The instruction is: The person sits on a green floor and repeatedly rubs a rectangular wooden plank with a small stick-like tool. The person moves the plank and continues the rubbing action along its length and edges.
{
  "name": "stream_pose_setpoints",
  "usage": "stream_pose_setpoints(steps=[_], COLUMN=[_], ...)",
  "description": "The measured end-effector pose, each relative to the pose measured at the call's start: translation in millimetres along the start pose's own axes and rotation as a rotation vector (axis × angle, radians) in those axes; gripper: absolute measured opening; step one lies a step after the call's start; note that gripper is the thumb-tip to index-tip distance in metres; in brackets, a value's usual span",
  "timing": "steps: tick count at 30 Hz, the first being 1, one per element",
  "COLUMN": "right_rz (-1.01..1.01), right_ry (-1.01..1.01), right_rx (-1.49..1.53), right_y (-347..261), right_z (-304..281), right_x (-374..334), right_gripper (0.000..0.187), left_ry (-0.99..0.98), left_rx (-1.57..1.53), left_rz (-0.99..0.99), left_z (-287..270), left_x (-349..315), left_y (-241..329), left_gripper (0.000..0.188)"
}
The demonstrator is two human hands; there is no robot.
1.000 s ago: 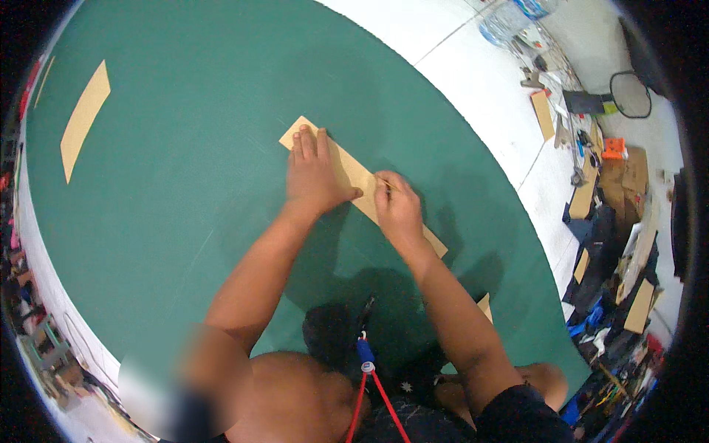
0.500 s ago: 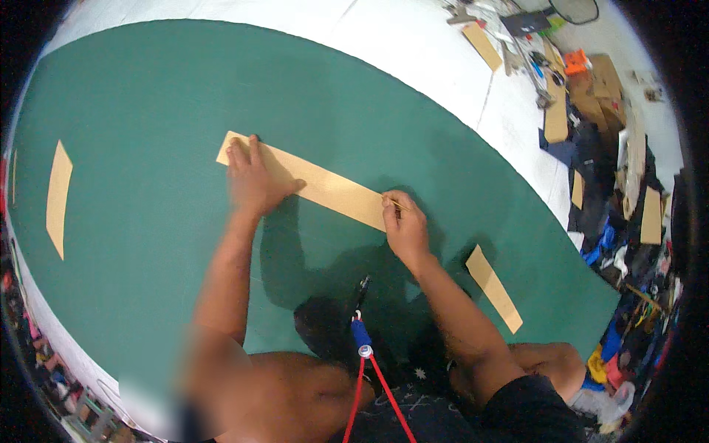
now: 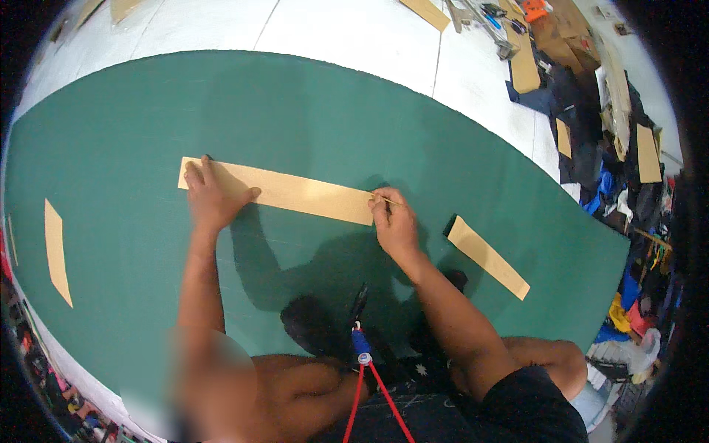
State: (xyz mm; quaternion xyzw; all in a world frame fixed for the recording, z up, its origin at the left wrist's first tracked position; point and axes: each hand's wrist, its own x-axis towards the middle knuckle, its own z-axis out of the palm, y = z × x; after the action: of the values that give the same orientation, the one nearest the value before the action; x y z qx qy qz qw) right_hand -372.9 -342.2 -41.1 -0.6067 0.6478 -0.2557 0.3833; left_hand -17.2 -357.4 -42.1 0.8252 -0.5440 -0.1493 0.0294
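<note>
Tan strip (image 3: 310, 196) flat on green sheet (image 3: 148, 111), lengthwise between sheet's left and right edges. Left hand (image 3: 210, 205) over strip's left end: fingers spread wide, longest fingertip at strip's far long edge, thumb tip on strip's surface. Right hand (image 3: 396, 227) at strip's right end: thumb and fingers pinched narrow on thin stick (image 3: 387, 200), tip by strip's far right corner. Shorter tan piece (image 3: 488, 258) nearer sheet's right corner.

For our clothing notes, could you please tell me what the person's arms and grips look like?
The left grip and right grip are gloveless; the left forearm and right forearm are bare, with no watch, band or cable visible. A black sleeve covers the right upper arm; any left sleeve is lost in blur.
</note>
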Motion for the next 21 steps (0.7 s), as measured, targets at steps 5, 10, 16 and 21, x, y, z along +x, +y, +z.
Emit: stream_pose_setpoints(steps=[5,10,16,21], right_rz=[0.052,0.134,0.144,0.031], right_ry=[0.137,0.211,0.256,0.223], right_rx=[0.156,0.267,0.22,0.079], right_y=[20.1,19.4,23.9,8.2], right_z=[2.7,12.8,16.4,13.6], right_x=[-6.9,-7.3,-8.2,-8.0], right_gripper=[0.02,0.02,0.018,0.016], left_ry=[0.002,-0.007,-0.037,-0.062], left_rx=[0.003,-0.016,-0.003,-0.036], left_rz=[0.032,0.03,0.003,-0.001], left_z=[3.1,1.4,-2.8,-4.1], left_x=[-0.8,0.6,-0.4,-0.4], left_y=[1.2,-1.8,2.4,-0.8], left_gripper=[0.134,0.135,0.138,0.138])
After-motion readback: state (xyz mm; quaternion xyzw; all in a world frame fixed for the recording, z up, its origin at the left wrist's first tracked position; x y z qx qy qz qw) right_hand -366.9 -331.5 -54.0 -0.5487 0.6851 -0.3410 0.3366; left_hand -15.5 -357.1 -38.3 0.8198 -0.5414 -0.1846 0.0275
